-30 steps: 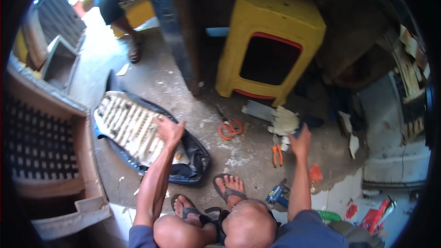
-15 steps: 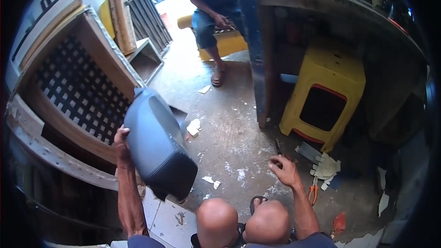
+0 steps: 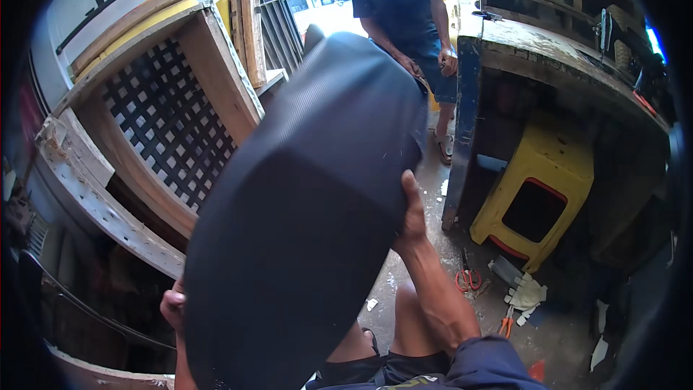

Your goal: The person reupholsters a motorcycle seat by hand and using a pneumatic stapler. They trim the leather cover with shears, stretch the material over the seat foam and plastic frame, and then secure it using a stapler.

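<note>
A large black padded seat (image 3: 303, 202) with a textured cover is raised at a slant in front of me, filling the middle of the view. My left hand (image 3: 173, 302) grips its lower left edge, with only part of the fingers showing. My right hand (image 3: 410, 213) holds its right side, thumb up along the edge. The seat's underside is hidden from me, and its lower part covers much of my legs.
Wooden webbed frame (image 3: 166, 115) at left. Another person (image 3: 393, 22) ahead beside a worn workbench (image 3: 548, 47). Under it, a yellow stool (image 3: 530, 195); nearby on the floor, red-handled scissors (image 3: 467, 280), orange pliers (image 3: 507, 325) and a glove (image 3: 525, 297).
The seat, earlier underside up on the floor, was flipped and is now lifted higher. My right hand has moved onto it. The other person, earlier sitting, now appears upright.
</note>
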The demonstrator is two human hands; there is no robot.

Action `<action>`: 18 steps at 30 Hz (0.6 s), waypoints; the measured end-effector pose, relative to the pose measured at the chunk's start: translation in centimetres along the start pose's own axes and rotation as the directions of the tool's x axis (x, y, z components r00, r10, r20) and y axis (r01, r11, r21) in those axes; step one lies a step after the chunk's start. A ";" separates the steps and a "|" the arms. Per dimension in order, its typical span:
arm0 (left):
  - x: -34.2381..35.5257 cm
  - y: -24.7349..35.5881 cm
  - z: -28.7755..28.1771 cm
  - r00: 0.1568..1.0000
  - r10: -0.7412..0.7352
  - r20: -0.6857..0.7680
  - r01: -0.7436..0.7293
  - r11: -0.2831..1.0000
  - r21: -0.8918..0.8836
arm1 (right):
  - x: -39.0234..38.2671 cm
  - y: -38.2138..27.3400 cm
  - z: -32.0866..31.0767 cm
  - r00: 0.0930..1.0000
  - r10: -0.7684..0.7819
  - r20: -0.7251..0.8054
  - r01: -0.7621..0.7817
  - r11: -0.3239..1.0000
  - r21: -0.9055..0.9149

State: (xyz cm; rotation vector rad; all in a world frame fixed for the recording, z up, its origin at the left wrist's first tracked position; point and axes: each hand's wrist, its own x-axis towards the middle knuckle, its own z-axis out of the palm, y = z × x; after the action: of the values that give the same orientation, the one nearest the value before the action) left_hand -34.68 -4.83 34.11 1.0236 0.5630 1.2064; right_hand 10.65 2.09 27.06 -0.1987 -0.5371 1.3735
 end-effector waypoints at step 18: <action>9.0 -9.0 10.5 0.843 -0.493 0.215 -0.343 -0.184 0.921 | -34.6 -9.2 -4.4 0.604 0.020 -0.797 -0.755 -0.305 -0.580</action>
State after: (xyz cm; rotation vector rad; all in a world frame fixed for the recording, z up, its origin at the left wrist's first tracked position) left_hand -18.96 -0.06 32.51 2.6095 1.1604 -0.1426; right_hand 17.36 -32.33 18.82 -2.3628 -1.0281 1.1461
